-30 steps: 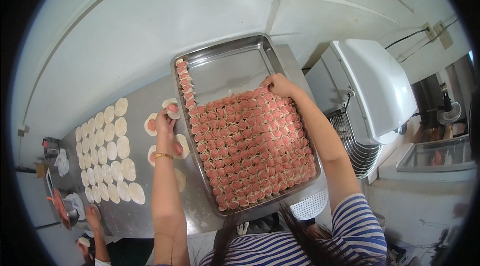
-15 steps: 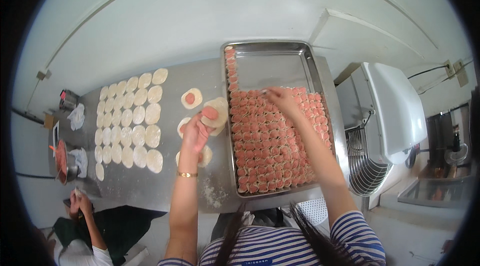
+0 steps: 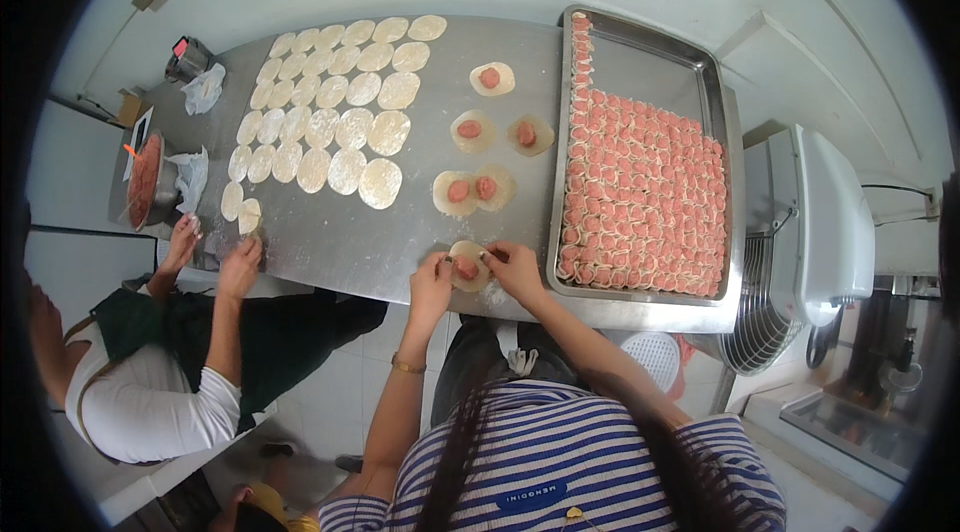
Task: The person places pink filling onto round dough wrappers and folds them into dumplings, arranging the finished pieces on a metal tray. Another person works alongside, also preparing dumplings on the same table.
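At the table's front edge, my left hand (image 3: 431,286) pinches the left edge of a round dough wrapper (image 3: 484,282) with a lump of pink meat filling (image 3: 465,268) on it. My right hand (image 3: 515,271) has its fingers closed on the wrapper's upper right edge. Beyond my hands lie several more wrappers topped with filling, among them a single one (image 3: 505,82) at the far end and an overlapping pair (image 3: 497,194). To the right, a metal tray (image 3: 553,222) holds tight rows of small open-topped dumplings (image 3: 640,202), with bare metal at its far end.
Rows of floured wrappers (image 3: 351,129) cover the table's left part. A co-worker's hands (image 3: 238,267) are at the near left wrappers, one touching a wrapper. A bowl of pink filling (image 3: 145,182) stands far left. A white machine (image 3: 820,222) stands right of the tray.
My right hand has left the tray and joined my left at the table's front edge, both now on a filled wrapper. The view has shifted; the co-worker has reached to the table.
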